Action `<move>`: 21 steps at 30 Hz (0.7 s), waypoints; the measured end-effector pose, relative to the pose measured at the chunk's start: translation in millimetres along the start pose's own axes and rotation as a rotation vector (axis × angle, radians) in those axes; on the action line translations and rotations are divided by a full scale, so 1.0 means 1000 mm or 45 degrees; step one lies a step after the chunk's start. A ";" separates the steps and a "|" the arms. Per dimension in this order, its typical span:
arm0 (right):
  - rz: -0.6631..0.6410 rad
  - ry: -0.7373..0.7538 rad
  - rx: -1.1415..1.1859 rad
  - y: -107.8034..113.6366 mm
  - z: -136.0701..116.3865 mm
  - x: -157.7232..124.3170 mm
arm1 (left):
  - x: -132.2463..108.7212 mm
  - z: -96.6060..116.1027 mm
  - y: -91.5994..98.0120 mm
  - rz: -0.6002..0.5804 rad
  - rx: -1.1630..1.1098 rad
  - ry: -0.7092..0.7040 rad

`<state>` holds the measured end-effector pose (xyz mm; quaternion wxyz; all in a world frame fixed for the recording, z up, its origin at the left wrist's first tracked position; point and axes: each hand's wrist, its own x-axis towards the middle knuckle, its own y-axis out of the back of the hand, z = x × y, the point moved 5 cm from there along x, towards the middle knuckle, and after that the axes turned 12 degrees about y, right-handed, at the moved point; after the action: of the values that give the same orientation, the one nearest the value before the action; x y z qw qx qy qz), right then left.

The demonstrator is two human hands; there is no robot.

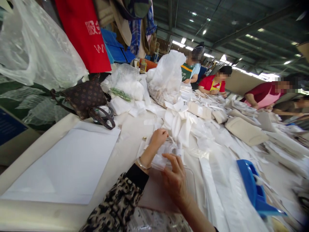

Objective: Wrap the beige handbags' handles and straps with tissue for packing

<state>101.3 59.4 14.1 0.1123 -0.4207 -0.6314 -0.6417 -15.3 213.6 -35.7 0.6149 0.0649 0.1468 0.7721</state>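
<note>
Your left hand (158, 138) and right hand (175, 180) narrowly pinch a translucent plastic piece (164, 158), raised clear of white fabric strips (212, 183).

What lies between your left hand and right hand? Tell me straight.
The head view shows a crumpled translucent white packet between the left hand and the right hand.

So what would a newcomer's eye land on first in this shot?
Probably the heap of white fabric pieces spread down the long table, with co-workers seated along its far side. In the foreground, the left hand, wearing a bracelet, and the right hand hold a clear packet. A red banner also stands out at upper left.
</note>
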 end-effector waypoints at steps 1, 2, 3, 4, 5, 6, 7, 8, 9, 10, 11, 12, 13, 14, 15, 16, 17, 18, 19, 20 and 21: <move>0.001 0.011 0.011 0.000 -0.003 -0.005 | -0.001 0.001 -0.003 -0.021 0.108 -0.010; 0.002 0.024 0.024 0.000 -0.007 -0.009 | -0.002 0.002 -0.006 -0.045 0.210 -0.023; -0.001 0.039 0.039 0.000 -0.009 -0.013 | -0.004 0.003 -0.009 -0.072 0.306 -0.038; -0.012 0.056 0.062 -0.001 -0.011 -0.017 | -0.006 0.004 -0.012 -0.098 0.395 -0.053; -0.037 0.074 0.095 -0.001 -0.013 -0.020 | -0.009 0.005 -0.016 -0.119 0.477 -0.070; -0.079 0.090 0.133 -0.003 -0.015 -0.022 | -0.012 0.005 -0.019 -0.135 0.554 -0.088; -0.127 0.104 0.172 -0.004 -0.015 -0.024 | -0.014 0.006 -0.022 -0.142 0.624 -0.107; -0.170 0.118 0.205 -0.005 -0.016 -0.026 | -0.017 0.006 -0.024 -0.145 0.687 -0.126; -0.205 0.131 0.230 -0.005 -0.016 -0.028 | -0.019 0.006 -0.026 -0.143 0.744 -0.145; -0.225 0.140 0.245 -0.005 -0.016 -0.030 | -0.021 0.006 -0.028 -0.140 0.794 -0.162; -0.235 0.144 0.256 -0.005 -0.015 -0.031 | -0.022 0.005 -0.030 -0.136 0.838 -0.177; -0.241 0.146 0.269 -0.004 -0.015 -0.033 | -0.022 0.005 -0.031 -0.131 0.876 -0.190; -0.245 0.145 0.283 -0.003 -0.014 -0.034 | -0.023 0.004 -0.033 -0.126 0.909 -0.201; -0.250 0.139 0.297 -0.003 -0.014 -0.035 | -0.022 0.003 -0.034 -0.120 0.938 -0.209; -0.256 0.131 0.310 -0.002 -0.014 -0.036 | -0.022 0.003 -0.035 -0.115 0.962 -0.216; -0.262 0.125 0.321 -0.002 -0.013 -0.037 | -0.022 0.002 -0.036 -0.112 0.983 -0.222; -0.269 0.118 0.329 -0.001 -0.013 -0.038 | -0.021 0.002 -0.037 -0.111 1.000 -0.229; -0.277 0.112 0.338 0.000 -0.013 -0.039 | -0.021 0.002 -0.038 -0.110 1.014 -0.234; -0.287 0.106 0.348 0.000 -0.013 -0.040 | -0.020 0.001 -0.038 -0.110 1.024 -0.238; -0.297 0.101 0.358 0.000 -0.014 -0.041 | -0.020 0.001 -0.039 -0.109 1.032 -0.241; -0.306 0.096 0.367 0.001 -0.014 -0.042 | -0.020 0.001 -0.040 -0.106 1.037 -0.243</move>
<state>122.5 30.3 -12.1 0.1175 -0.2977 -0.7577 -0.5687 26.8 202.5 -45.0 0.5806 0.3679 0.3849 0.6160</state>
